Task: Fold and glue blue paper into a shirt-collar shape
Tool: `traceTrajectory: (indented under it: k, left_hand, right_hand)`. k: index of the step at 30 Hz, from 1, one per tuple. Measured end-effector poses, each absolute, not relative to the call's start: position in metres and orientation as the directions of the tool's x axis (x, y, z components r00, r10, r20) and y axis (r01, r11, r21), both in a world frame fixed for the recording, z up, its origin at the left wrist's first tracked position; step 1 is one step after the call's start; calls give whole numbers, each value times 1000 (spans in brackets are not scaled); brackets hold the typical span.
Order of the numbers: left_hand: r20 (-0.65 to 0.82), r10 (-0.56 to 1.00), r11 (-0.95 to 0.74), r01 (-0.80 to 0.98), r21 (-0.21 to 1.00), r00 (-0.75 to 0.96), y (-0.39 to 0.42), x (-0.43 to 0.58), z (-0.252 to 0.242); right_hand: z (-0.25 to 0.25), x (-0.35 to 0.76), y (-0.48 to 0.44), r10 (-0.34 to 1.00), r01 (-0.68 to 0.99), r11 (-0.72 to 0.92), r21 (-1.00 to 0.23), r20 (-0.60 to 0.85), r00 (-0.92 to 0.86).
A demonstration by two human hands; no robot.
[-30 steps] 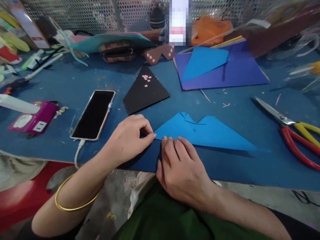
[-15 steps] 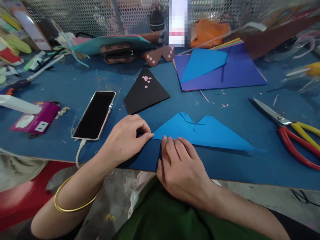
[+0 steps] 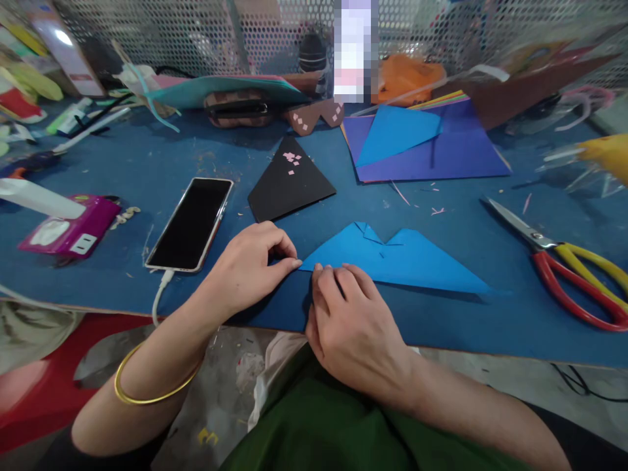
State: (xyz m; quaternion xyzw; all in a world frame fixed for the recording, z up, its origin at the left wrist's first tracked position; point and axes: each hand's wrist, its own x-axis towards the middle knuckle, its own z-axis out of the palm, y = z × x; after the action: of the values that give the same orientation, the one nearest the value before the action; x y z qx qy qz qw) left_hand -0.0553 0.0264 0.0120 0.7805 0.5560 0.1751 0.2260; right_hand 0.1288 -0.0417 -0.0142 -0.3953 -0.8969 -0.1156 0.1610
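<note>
A folded sheet of blue paper [image 3: 387, 258] lies on the blue table in front of me, its upper edge notched in the middle and its long edge towards me. At its left tip, my left hand [image 3: 258, 265] is closed in a pinch, thumb against forefinger. My right hand [image 3: 353, 320] has its fingers bent and close together, with the fingertips at the near edge of the paper, just right of the left thumb. The paper's right point lies loose on the table.
Beyond the paper lies a black paper piece [image 3: 292, 186] bearing small pink bits. A phone [image 3: 191, 224] on a white cable lies left. Red-and-yellow-handled scissors [image 3: 542, 241] lie right. Purple sheets [image 3: 471, 147] and a brown paper mask [image 3: 314, 118] are at the back.
My right fingertips have shifted slightly left along the paper's near edge, closer to my left thumb. My left hand keeps its pinch at the tip. The camera view has shifted a little.
</note>
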Motion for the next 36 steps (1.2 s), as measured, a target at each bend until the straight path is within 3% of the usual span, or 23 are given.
traceTrajectory:
  k: [9,13,16,27,30,36]
  left_hand:
    - [-4,939,-265,733,627,343,28,-65,13]
    - [103,973,-223,722,655,206,7,-64,9]
    - [218,965,-247,770,588,144,-18,-58,4]
    - [433,846,-425,884,195,312,-43,-47,-20]
    - [461,829,-438,880,183,317,-43,-48,-22]
    - [538,825,-372,882,288,173,-44,-46,-22]
  right_hand:
    - [-15,108,-33,634,697,715,53,372,-678]
    - [-14,112,-33,645,705,709,23,382,-661]
    - [-13,115,-34,652,701,713,-1,370,-662]
    - [-15,122,-39,679,699,709,-92,354,-643]
    - [-17,137,-43,697,735,675,-71,390,-602]
    - [-18,156,-46,690,745,667,-24,398,-605]
